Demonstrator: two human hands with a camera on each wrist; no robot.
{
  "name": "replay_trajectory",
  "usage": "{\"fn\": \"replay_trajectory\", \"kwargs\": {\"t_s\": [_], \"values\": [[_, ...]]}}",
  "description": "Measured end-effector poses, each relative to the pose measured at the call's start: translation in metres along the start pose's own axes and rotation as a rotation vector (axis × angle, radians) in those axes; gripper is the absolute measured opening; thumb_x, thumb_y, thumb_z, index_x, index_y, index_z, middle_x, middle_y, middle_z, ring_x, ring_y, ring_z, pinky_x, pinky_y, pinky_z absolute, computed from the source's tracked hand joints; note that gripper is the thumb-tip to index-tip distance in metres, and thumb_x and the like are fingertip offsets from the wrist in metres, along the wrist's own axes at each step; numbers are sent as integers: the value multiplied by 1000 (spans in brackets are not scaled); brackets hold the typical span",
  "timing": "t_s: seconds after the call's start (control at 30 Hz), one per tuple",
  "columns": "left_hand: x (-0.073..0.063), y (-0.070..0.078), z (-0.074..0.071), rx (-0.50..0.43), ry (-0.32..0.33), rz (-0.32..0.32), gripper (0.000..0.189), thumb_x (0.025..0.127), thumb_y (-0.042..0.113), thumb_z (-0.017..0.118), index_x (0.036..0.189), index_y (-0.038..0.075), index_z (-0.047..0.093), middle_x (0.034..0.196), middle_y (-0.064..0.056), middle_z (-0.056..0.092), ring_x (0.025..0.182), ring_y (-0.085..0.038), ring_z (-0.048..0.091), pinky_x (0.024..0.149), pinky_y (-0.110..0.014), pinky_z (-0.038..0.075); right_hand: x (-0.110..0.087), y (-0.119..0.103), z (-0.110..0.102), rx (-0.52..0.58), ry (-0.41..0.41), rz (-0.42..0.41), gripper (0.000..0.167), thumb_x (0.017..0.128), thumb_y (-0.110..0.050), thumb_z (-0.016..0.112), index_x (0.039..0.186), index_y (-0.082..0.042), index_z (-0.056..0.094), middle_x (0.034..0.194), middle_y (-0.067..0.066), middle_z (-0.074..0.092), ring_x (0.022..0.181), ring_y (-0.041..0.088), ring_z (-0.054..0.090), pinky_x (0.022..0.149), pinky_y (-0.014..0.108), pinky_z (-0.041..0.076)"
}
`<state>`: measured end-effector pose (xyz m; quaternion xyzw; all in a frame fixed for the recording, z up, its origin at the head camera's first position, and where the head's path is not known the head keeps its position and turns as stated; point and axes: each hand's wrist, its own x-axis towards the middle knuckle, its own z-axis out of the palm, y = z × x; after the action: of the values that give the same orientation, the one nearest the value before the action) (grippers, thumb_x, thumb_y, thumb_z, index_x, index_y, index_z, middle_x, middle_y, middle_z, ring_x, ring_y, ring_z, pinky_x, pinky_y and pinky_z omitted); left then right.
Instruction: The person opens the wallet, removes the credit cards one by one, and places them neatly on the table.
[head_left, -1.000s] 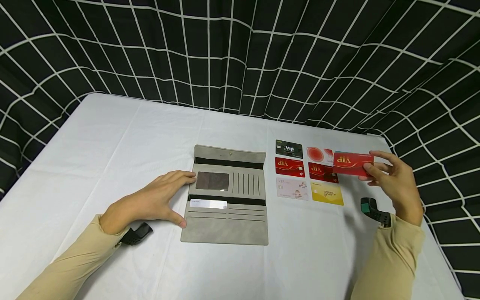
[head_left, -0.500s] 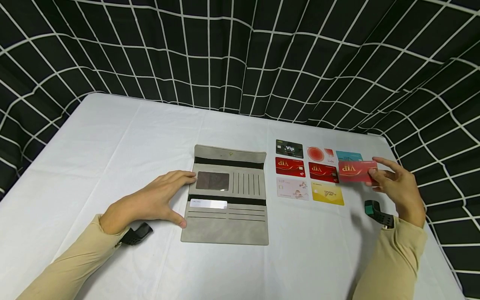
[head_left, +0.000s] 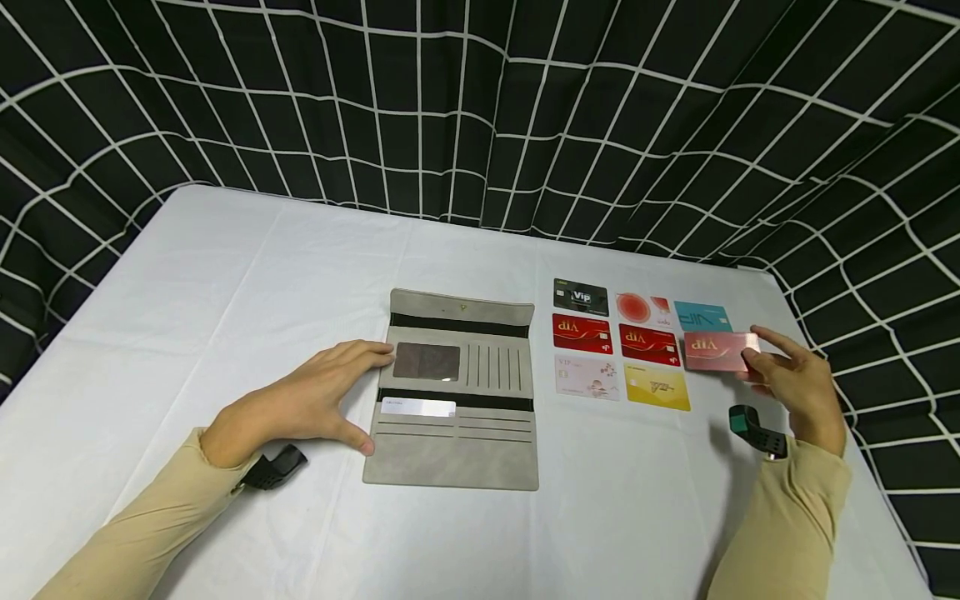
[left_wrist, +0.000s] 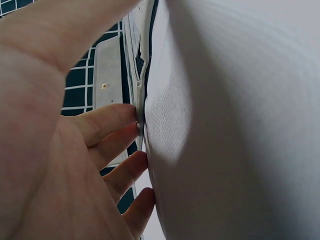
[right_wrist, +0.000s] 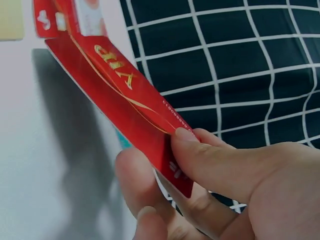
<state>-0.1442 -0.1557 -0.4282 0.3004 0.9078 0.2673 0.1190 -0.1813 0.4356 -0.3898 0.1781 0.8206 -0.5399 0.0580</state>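
Note:
A red VIP card [head_left: 716, 352] is pinched between the thumb and fingers of my right hand [head_left: 798, 383], just above the table at the right end of the card rows. In the right wrist view the card [right_wrist: 125, 100] slants, its shadow falling on the cloth. My left hand [head_left: 300, 404] rests with spread fingers at the left edge of an unfolded grey wallet [head_left: 450, 458]. Its fingertips touch that edge in the left wrist view. One whitish card [head_left: 417, 407] sits in a slot on the wallet's lower left.
Left of the held card lie two red cards [head_left: 582, 334], a black card [head_left: 581, 297], a pink-white card [head_left: 587, 377], a red-and-white card [head_left: 643, 309] and a yellow card [head_left: 657, 387]. A teal card [head_left: 701, 317] lies behind it. Black gridded cloth [head_left: 480, 108] borders the white table [head_left: 225, 267].
My right hand has brought the red card toward me, a little rightward and lower, uncovering the teal card and the neighbouring red card. The left hand stays in place.

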Motion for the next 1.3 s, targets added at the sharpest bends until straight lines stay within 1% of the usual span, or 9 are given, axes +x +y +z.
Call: {"fn": "replay_trajectory", "kwargs": {"t_s": [0.1, 0.23, 0.37, 0.57, 0.8, 0.9, 1.0, 1.1, 1.3], "values": [[0, 0, 0, -1, 0, -3, 110, 61, 59, 85, 145, 2, 43, 154, -12, 40, 143, -36, 35, 116, -60, 28, 3, 3, 2, -93, 28, 46, 61, 99, -24, 58, 155, -15, 35, 73, -29, 65, 63, -3, 65, 59, 15, 53], [-1, 0, 0, 0, 2, -1, 110, 61, 59, 85, 145, 2, 43, 154, -12, 40, 143, -36, 35, 116, -59, 29, 7, 6, 6, -214, 87, 87, 65, 100, -31, 56, 155, -7, 30, 71, -37, 55, 65, -7, 61, 61, 13, 53], [-1, 0, 0, 3, 6, 5, 109, 61, 59, 86, 144, 2, 44, 154, -12, 41, 143, -35, 36, 116, -59, 29, 8, 9, 9, -215, 116, 96, 66, 100, -31, 57, 154, -3, 31, 70, -36, 51, 63, -8, 61, 60, 14, 53], [0, 1, 1, 7, 5, 8, 108, 61, 57, 86, 144, 2, 44, 153, -13, 41, 143, -35, 36, 116, -59, 29, 9, 12, 8, -156, 78, 101, 74, 97, -29, 62, 153, 5, 26, 72, -30, 53, 61, -5, 64, 59, 16, 55], [0, 1, 0, 7, 1, 6, 108, 61, 56, 87, 144, 2, 44, 154, -12, 40, 143, -35, 35, 116, -58, 29, 11, 13, 8, -268, 106, 143, 75, 95, -34, 63, 151, 5, 31, 75, -27, 48, 63, -8, 57, 59, 18, 55], [0, 0, 0, 6, 0, 3, 108, 61, 56, 87, 145, 3, 43, 154, -12, 40, 143, -35, 35, 116, -58, 28, 12, 12, 9, -322, 130, 168, 74, 95, -36, 62, 151, 4, 34, 85, -16, 52, 63, -6, 55, 59, 19, 55], [0, 0, 0, 3, -2, 2, 108, 62, 56, 87, 145, 3, 43, 154, -12, 40, 143, -35, 35, 116, -59, 29, 12, 11, 10, -362, 153, 190, 73, 96, -38, 60, 151, 1, 34, 105, 5, 60, 67, -2, 55, 58, 18, 54], [0, 0, 1, 3, -3, 4, 108, 62, 56, 86, 145, 3, 43, 154, -12, 40, 143, -34, 36, 116, -59, 29, 10, 9, 11, -397, 171, 212, 73, 97, -40, 58, 153, -2, 32, 133, 25, 48, 77, 6, 51, 58, 18, 52], [0, 0, 0, 2, -2, 5, 108, 62, 56, 86, 145, 2, 43, 154, -12, 40, 143, -35, 35, 115, -59, 29, 6, 4, 10, -442, 188, 242, 74, 97, -44, 56, 155, -6, 30, 147, 27, 41, 103, 29, 49, 68, 29, 46]]}}
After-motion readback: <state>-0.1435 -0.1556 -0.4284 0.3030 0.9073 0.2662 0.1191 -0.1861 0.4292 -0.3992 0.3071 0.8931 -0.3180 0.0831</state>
